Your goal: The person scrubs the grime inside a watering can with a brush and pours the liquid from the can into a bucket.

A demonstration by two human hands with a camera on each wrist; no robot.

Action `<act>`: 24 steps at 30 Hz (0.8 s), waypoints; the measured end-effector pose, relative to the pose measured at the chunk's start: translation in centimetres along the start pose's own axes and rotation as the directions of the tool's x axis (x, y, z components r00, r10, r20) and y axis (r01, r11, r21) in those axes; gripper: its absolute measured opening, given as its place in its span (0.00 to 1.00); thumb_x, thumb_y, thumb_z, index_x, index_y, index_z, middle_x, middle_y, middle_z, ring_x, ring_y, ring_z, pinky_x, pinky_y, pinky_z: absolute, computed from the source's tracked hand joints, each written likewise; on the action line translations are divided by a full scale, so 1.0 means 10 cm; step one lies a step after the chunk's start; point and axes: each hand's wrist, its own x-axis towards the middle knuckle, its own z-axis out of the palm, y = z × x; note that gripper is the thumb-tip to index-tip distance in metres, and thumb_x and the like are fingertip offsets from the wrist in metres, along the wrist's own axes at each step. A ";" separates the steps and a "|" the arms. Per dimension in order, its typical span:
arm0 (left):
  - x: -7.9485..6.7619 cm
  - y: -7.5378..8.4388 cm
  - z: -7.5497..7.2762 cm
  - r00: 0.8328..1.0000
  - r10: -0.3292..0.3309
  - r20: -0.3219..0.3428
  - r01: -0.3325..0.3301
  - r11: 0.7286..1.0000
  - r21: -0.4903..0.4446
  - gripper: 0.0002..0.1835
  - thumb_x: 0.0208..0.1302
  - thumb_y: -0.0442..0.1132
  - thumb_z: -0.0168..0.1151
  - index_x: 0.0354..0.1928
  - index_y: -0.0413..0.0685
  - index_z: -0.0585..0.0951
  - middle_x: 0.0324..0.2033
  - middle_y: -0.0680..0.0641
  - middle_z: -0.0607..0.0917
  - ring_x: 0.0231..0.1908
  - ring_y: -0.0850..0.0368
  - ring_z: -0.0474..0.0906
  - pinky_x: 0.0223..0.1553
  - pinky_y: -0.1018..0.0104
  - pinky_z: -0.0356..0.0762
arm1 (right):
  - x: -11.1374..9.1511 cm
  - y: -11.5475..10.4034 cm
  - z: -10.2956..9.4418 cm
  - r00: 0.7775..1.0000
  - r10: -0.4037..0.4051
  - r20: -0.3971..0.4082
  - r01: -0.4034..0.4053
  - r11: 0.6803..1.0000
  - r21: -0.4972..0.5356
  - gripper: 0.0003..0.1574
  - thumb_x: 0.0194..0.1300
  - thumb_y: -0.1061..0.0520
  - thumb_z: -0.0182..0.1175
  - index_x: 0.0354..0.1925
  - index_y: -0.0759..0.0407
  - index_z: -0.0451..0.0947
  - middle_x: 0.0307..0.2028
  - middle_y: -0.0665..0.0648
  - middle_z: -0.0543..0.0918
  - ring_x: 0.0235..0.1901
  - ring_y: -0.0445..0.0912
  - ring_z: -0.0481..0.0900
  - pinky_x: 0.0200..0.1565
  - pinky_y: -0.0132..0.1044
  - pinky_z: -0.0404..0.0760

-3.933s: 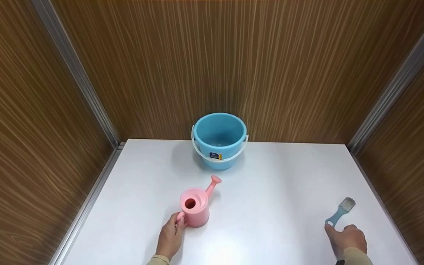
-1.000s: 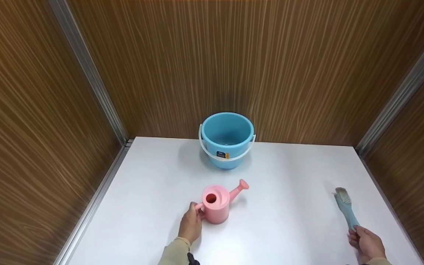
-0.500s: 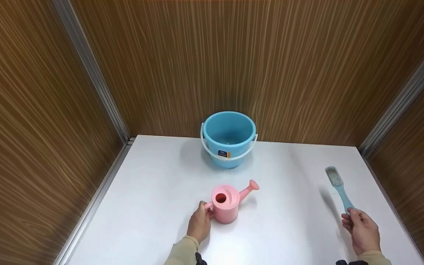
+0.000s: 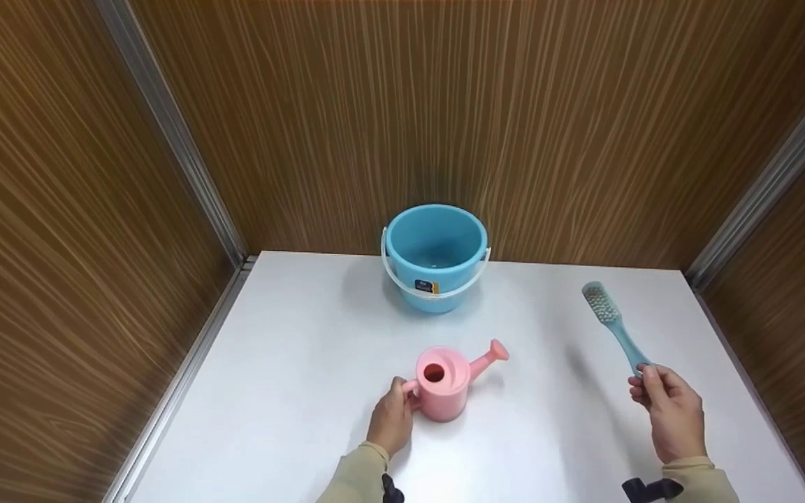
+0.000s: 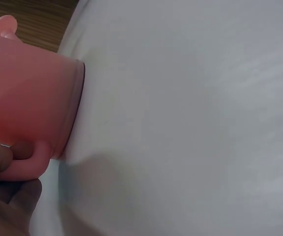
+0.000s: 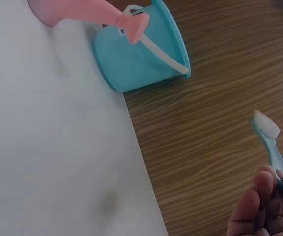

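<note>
White tabletop (image 4: 291, 349): six o'clock from the round blue plastic bucket (image 4: 437, 244), pink plastic watering can (image 4: 441, 399) is gripped by left hand (image 4: 392, 419); at four, slim blue plastic brush (image 4: 613, 323), pinched by right hand (image 4: 673, 413), is best held steady

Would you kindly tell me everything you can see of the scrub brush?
The scrub brush has a light blue, plastic-looking body: a slim handle and an oblong head set with pale bristles. The person's right hand pinches the handle near its end; nothing else touches it. It is held in the air above the white table, its head pointing away and leftward, bristles showing in the head view.
</note>
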 end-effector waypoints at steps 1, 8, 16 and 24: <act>0.01 0.01 0.01 1.000 0.002 0.003 -0.002 1.000 0.000 0.10 0.60 0.26 0.54 0.38 0.46 0.68 0.30 0.52 0.79 0.35 0.60 0.80 0.37 0.64 0.76 | 0.00 -0.02 0.03 1.000 -0.013 0.006 0.013 1.000 -0.007 0.25 0.64 0.49 0.55 0.48 0.70 0.71 0.34 0.61 0.78 0.32 0.42 0.77 0.37 0.30 0.77; 0.05 0.05 0.04 0.997 0.018 0.075 -0.014 0.999 -0.051 0.08 0.63 0.27 0.52 0.39 0.46 0.68 0.30 0.54 0.78 0.33 0.63 0.77 0.37 0.66 0.75 | 0.00 -0.12 0.20 0.994 -0.082 0.075 0.081 0.997 0.020 0.24 0.64 0.53 0.55 0.46 0.75 0.71 0.33 0.64 0.78 0.31 0.43 0.78 0.37 0.31 0.78; 0.03 0.08 -0.04 0.983 -0.053 0.177 0.088 0.976 -0.199 0.05 0.67 0.42 0.52 0.41 0.52 0.69 0.31 0.56 0.75 0.35 0.62 0.73 0.36 0.67 0.73 | 0.01 -0.19 0.37 0.986 -0.095 0.140 0.105 0.992 -0.065 0.24 0.64 0.51 0.55 0.45 0.72 0.73 0.32 0.63 0.78 0.31 0.43 0.78 0.37 0.32 0.78; -0.01 0.06 -0.11 0.959 -0.183 0.217 0.276 0.784 -0.556 0.18 0.69 0.53 0.45 0.47 0.50 0.75 0.45 0.45 0.78 0.48 0.48 0.74 0.51 0.61 0.68 | 0.04 -0.27 0.43 0.978 -0.106 0.180 0.119 0.991 -0.061 0.23 0.64 0.53 0.55 0.45 0.74 0.73 0.32 0.62 0.78 0.32 0.44 0.78 0.36 0.32 0.78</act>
